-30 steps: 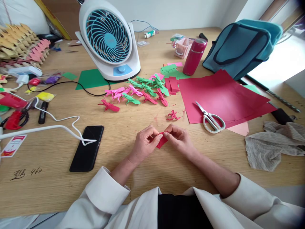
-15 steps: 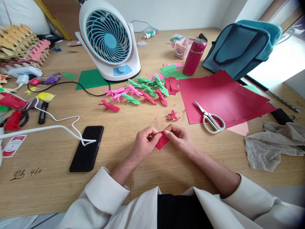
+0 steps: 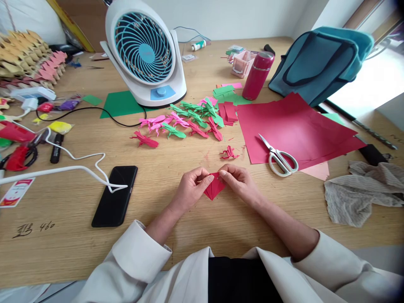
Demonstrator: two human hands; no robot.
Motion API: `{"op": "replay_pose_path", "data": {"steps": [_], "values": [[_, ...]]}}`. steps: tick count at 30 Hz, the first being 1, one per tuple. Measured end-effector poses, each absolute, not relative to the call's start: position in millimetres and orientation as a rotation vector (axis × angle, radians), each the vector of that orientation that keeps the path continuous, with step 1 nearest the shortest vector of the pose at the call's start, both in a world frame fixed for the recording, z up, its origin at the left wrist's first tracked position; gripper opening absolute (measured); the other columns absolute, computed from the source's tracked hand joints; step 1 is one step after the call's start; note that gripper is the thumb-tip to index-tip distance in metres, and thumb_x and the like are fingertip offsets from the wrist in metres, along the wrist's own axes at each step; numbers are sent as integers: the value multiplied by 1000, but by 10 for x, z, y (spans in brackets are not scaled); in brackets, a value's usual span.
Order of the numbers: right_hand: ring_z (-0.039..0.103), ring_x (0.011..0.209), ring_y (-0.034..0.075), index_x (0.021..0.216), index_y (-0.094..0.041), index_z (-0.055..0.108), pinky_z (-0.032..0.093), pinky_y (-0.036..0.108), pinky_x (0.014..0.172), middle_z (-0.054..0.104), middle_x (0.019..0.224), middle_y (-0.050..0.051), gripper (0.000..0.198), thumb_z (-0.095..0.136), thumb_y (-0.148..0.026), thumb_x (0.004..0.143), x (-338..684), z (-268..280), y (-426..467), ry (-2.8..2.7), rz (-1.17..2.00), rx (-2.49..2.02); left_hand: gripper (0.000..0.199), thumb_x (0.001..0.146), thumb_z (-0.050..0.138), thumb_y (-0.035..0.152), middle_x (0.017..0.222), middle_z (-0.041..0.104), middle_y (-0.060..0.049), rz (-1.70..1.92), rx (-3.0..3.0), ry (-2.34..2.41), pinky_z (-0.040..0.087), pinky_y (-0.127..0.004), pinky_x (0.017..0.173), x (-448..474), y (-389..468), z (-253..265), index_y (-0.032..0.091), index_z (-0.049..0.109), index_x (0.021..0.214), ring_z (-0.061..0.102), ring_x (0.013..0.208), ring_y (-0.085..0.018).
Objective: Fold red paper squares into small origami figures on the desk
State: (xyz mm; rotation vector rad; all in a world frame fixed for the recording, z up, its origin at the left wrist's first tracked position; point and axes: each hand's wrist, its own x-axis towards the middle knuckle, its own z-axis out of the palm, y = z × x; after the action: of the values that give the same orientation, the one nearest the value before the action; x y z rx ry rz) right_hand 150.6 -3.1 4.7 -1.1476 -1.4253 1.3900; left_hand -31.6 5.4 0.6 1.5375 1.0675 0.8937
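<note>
A small piece of folded red paper [image 3: 213, 187], its point toward me and crease lines showing, is pinched between my two hands just above the table. My left hand [image 3: 193, 188] grips its left edge with thumb and fingers. On its right edge, my right hand [image 3: 241, 184] does the same; the fingertips partly cover the top corners. Just beyond my hands lies a small red folded paper figure [image 3: 229, 152]. Farther off is a group of pink, green and red folded paper figures [image 3: 197, 115].
White-handled scissors [image 3: 279, 156] rest partly on large red sheets [image 3: 296, 126] at the right. A phone [image 3: 115, 196] with a white cable over it lies at the left. A fan [image 3: 145, 54], a red bottle [image 3: 258, 75] and a teal bag [image 3: 318, 67] stand behind.
My right fingers have shifted slightly to the right along the paper's edge. More of the red paper's surface and its creases now shows between my hands.
</note>
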Motion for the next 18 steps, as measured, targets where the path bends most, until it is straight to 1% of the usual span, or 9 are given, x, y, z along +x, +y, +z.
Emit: {"op": "replay_pose_path", "data": {"steps": [2,4,7,9,11,12,14,15,18], "values": [[44,59,10,73,-18,59,35,24,56,52,63,-3,39,64,-54,85,1494,55,-29,-1380,1441,-1151,28,90,57,37,62,50,4,853,1533,1057,37,-20,54,-310,56,-13,16,57,71,45,58,-8],[42,56,10,72,-18,58,34,24,53,51,61,-3,41,68,-57,80,1481,53,-21,-1309,1496,-1160,25,91,55,37,67,56,2,843,1552,1054,41,-21,56,-301,50,-30,16,59,78,51,62,-10],[43,55,9,74,-18,57,35,23,53,52,61,-4,42,72,-57,76,1474,26,4,-1159,1532,-1172,20,92,55,35,93,65,-5,967,1717,1121,49,-23,66,-309,31,-24,17,60,100,61,80,-14],[44,55,9,74,-19,56,36,23,54,53,62,-4,41,74,-55,74,1479,-4,25,-1054,1529,-1168,28,91,58,36,109,64,-9,1090,1969,1136,52,-30,81,-328,16,8,18,57,113,61,97,-19],[43,55,8,74,-19,55,35,22,54,53,62,-5,39,76,-52,73,1490,-38,42,-973,1521,-1161,41,87,63,42,119,62,-13,1161,2262,1073,47,-39,97,-345,2,51,19,55,120,58,112,-24],[42,54,8,73,-19,55,35,22,53,52,62,-5,38,77,-50,73,1496,-53,48,-942,1517,-1158,48,84,66,46,122,61,-14,1163,2390,1033,43,-43,102,-349,-4,73,19,54,122,55,117,-27],[41,53,7,73,-19,55,34,21,53,51,61,-6,37,77,-49,73,1507,-75,53,-895,1516,-1152,55,81,70,51,127,61,-14,1113,2588,988,39,-46,106,-344,-17,108,20,54,123,54,121,-29],[42,53,7,73,-19,56,34,21,53,51,61,-6,36,77,-48,73,1511,-79,52,-878,1519,-1149,51,82,70,48,127,62,-13,1078,2657,984,38,-46,107,-338,-22,119,21,55,123,54,122,-29],[47,55,9,73,-19,56,38,22,55,54,61,-5,36,76,-48,74,1512,-65,44,-874,1574,-1138,24,90,63,27,117,69,-8,1034,2733,1014,38,-42,105,-322,-35,126,23,60,114,60,114,-23]]}}
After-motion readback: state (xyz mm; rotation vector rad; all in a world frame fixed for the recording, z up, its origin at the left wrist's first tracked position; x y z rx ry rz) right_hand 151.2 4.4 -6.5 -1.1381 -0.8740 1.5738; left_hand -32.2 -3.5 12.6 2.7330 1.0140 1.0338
